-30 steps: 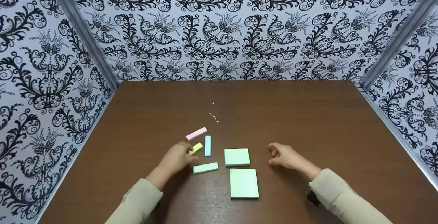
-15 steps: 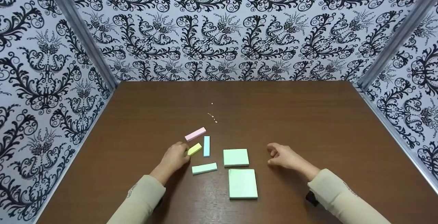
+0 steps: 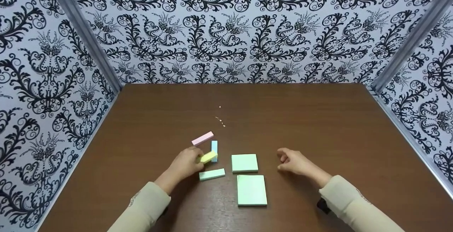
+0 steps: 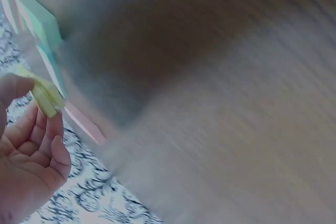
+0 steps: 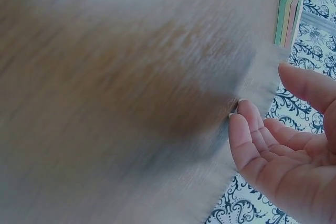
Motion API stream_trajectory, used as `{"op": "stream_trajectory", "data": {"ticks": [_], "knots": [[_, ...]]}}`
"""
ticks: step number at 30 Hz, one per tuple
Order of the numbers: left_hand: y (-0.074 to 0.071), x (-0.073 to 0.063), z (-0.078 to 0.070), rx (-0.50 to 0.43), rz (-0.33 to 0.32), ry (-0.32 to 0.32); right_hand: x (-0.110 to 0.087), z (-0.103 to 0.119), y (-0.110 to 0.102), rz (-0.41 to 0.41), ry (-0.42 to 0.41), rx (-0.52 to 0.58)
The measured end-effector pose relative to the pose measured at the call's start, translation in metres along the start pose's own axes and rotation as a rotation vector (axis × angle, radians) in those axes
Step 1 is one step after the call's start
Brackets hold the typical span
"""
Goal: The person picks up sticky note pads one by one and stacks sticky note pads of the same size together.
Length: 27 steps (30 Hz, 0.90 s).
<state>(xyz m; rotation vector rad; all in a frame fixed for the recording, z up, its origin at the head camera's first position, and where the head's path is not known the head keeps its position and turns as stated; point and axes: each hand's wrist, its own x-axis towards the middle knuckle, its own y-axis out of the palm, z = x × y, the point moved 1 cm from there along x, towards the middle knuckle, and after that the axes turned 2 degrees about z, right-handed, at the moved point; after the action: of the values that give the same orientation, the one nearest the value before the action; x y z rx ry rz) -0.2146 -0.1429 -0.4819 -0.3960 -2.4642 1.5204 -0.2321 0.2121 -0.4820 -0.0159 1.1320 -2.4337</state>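
My left hand (image 3: 184, 164) pinches a narrow yellow sticky-note pad (image 3: 209, 157) between thumb and fingers. The pad is tilted, its far end overlapping the light blue strip pad (image 3: 214, 145) in the head view. In the left wrist view the thumb lies across the yellow pad (image 4: 48, 98). A pink strip pad (image 3: 202, 138) lies beyond that hand, and a pale green strip pad (image 3: 212, 174) just to its right. Holding nothing, my right hand (image 3: 296, 162) sits right of the two larger green sticky-note pads, its fingers (image 5: 244, 142) loosely curled.
The squarish green pad (image 3: 244, 163) lies just beyond the larger green pad (image 3: 252, 190) on the brown table (image 3: 300, 118). Coloured layers show along the pad edges (image 5: 286, 22) in the right wrist view. Small white specks (image 3: 221, 120) dot the table. Patterned walls (image 3: 233, 30) enclose it.
My left hand has taken hold of the yellow pad, lifted it and shifted it slightly right, partly over the blue strip pad. The right hand has stayed put.
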Motion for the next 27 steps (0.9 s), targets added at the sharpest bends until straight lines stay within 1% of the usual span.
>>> {"op": "stream_trajectory", "data": {"ticks": [3, 5, 7, 8, 11, 17, 27], "knots": [[0.004, -0.003, -0.008, 0.001, 0.031, 0.077, -0.001, 0.0, 0.0, -0.004, -0.003, 0.006], [0.008, -0.005, -0.01, 0.021, 0.048, 0.121, -0.001, 0.0, 0.001, -0.005, -0.006, 0.012], [0.011, -0.007, -0.011, 0.047, 0.048, 0.163, -0.001, 0.0, 0.001, -0.007, -0.012, 0.017], [0.012, -0.008, -0.012, 0.057, 0.05, 0.174, 0.0, 0.0, 0.001, -0.009, -0.014, 0.016], [0.015, -0.01, -0.012, 0.083, 0.053, 0.203, 0.0, 0.0, 0.001, -0.01, -0.014, 0.018], [0.015, -0.013, -0.013, 0.129, 0.041, 0.25, 0.0, 0.0, 0.001, -0.014, -0.014, 0.017], [0.018, -0.015, -0.012, 0.13, 0.044, 0.28, -0.001, 0.0, 0.001, -0.019, -0.018, 0.003]]}}
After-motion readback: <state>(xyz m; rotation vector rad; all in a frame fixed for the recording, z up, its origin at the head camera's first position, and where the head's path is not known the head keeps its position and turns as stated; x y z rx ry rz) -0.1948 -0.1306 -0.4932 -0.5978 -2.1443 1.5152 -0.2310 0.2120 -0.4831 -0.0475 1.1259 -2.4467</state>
